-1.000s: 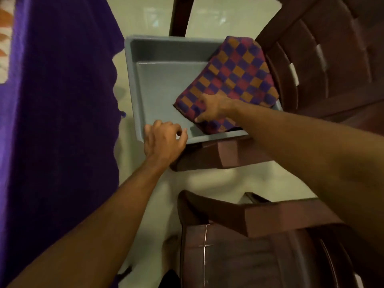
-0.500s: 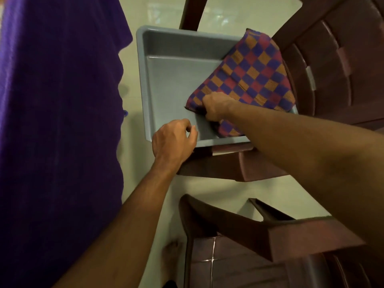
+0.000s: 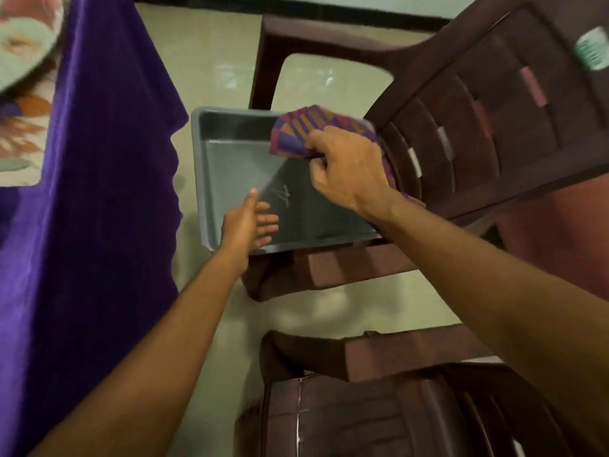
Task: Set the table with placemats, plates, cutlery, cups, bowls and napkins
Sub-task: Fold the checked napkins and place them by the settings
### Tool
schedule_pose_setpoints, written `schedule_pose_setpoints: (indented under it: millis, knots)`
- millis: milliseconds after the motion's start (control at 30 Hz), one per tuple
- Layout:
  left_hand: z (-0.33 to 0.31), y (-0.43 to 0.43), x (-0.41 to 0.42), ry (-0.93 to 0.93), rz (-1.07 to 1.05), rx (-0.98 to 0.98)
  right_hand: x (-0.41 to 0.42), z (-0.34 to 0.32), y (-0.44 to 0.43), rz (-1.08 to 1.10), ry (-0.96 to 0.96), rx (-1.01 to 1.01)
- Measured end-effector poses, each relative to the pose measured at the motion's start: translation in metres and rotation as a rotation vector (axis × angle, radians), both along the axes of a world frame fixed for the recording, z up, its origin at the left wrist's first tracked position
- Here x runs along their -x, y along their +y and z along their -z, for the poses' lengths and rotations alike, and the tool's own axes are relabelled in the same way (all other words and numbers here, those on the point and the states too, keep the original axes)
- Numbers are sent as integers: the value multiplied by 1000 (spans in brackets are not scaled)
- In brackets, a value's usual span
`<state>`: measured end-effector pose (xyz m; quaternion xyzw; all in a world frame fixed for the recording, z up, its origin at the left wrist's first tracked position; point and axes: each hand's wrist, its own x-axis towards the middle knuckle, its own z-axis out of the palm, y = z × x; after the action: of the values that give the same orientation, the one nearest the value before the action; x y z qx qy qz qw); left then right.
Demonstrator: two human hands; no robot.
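Right hand is gripping 1 checked purple-orange cloth over the far corner of the grey plastic tray; left hand is hovering open, holding nothing. Judging late stage (tray is showing no other items); this cloth is awaiting placement.

Tray: grey, set on the seat of the brown chair.
Right hand: fingers curled round a bunched checked cloth, above the tray's far right corner.
Left hand: fingers straight, over the tray's near left edge.
Purple drape: hangs at left.
Second chair: nearest, under the forearms.
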<state>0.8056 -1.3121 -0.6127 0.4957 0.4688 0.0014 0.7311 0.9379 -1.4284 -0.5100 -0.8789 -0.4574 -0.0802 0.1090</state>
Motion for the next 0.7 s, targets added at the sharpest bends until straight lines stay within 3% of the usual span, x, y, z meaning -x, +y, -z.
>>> schedule_pose_setpoints:
  millis: [67,200,267,433,533,600,700]
  knots:
    - [-36,-1,-2,-53,46,303,20,-43,-21,-120,-115,-113]
    - [-103,-3,14,-227,98,536,79,-103,-77,-432,-207,-98]
    - [-132,-12,30,-199,111,491,117,-116,-109,-496,-187,-93]
    - [-171,-57,91,-3,97,56,215,-107,-189,-540,-42,-75]
    - [-198,-93,140,-71,109,-65,265,-99,-241,-463,279,-97]
    - [-214,-114,172,-106,210,-120,289,-88,-265,-327,454,-226]
    - [-238,-143,218,-148,341,-243,307,-65,-280,258,829,-705]
